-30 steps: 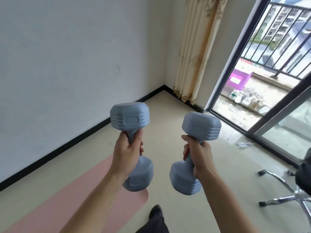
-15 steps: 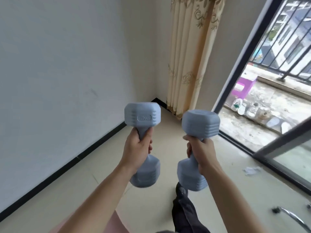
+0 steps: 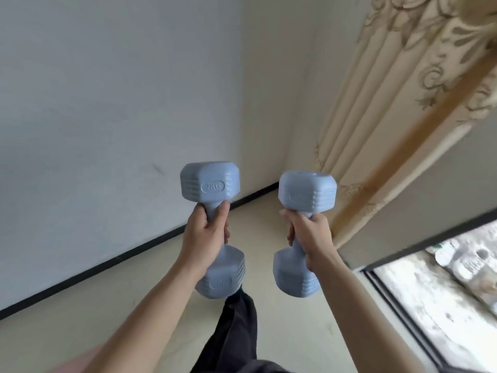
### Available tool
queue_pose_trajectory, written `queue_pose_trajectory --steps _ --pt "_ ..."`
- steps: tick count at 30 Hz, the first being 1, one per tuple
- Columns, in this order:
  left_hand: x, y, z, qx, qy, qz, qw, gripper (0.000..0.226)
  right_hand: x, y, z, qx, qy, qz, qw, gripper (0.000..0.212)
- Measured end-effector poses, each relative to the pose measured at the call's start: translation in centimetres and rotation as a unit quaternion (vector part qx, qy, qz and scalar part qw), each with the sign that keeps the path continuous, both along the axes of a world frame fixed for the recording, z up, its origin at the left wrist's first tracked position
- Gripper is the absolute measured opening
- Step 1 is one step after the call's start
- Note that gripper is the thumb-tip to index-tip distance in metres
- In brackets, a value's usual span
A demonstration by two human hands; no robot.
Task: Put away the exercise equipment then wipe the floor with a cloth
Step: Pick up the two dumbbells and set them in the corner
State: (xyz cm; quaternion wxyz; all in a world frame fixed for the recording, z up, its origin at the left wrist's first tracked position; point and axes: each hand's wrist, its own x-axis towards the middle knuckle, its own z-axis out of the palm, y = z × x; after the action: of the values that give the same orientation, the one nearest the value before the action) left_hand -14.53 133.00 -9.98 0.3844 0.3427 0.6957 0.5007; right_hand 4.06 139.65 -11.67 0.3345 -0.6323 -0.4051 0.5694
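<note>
I hold two pale blue dumbbells upright in front of me, above the beige floor near the room's corner. My left hand [image 3: 205, 234] grips the handle of the left dumbbell [image 3: 210, 184], whose top head is marked 2KG. My right hand [image 3: 308, 234] grips the handle of the right dumbbell [image 3: 308, 192]. Each handle is hidden by the fingers around it. A sliver of the pink exercise mat [image 3: 78, 363] shows at the bottom left edge.
A white wall with a black skirting board [image 3: 107, 261] runs along the left. A beige patterned curtain [image 3: 390, 109] hangs at the right of the corner. A sliding glass door frame [image 3: 398, 300] lies at the lower right. My dark trouser leg [image 3: 236, 332] is below the dumbbells.
I have walked toward the corner with both dumbbells; the wall, curtain and corner are closer. The pink mat and the chair base have slipped out of view. Both grips are unchanged.
</note>
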Motion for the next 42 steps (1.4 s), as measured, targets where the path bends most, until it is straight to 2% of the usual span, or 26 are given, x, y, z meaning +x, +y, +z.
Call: queue_pose_trajectory --steps 4,10,16,20,24,29,36,42 --pt "-3.2 10.2 -3.7 -0.012 -0.022 0.026 0.999 0.039 -3.7 10.4 -3.0 -0.013 -0.024 0.015 1.0 0.03" --pt "-6.4 22.9 -8.1 -0.083 -0.117 0.053 0.988 0.034 -7.4 23.1 -6.4 -0.056 -0.07 0.027 0.996 0.029" --pt "-6.6 31.9 -12.3 -0.154 -0.161 0.099 0.97 0.029 -8.6 32.3 -10.9 -0.121 -0.074 0.051 0.989 0.026" --pt "-5.1 36.2 -17.6 -0.186 -0.16 0.153 0.957 0.029 -8.2 38.2 -16.9 -0.169 -0.079 0.082 0.979 0.025" --pt "-3.6 39.8 -26.2 -0.22 -0.172 0.198 0.94 0.024 -8.0 43.6 -26.1 -0.192 -0.095 0.109 0.971 0.03" --pt "-2.6 42.9 -40.0 -0.259 -0.196 0.222 0.919 0.017 -7.0 47.2 -39.8 -0.194 -0.107 0.119 0.968 0.032" --pt "-2.1 44.1 -61.6 -0.289 -0.208 0.223 0.908 0.011 -6.9 47.2 -61.6 -0.216 -0.128 0.135 0.958 0.029" --pt "-3.1 44.9 -77.5 -0.305 -0.212 0.223 0.901 0.02 -8.7 46.7 -78.0 -0.238 -0.118 0.138 0.954 0.022"
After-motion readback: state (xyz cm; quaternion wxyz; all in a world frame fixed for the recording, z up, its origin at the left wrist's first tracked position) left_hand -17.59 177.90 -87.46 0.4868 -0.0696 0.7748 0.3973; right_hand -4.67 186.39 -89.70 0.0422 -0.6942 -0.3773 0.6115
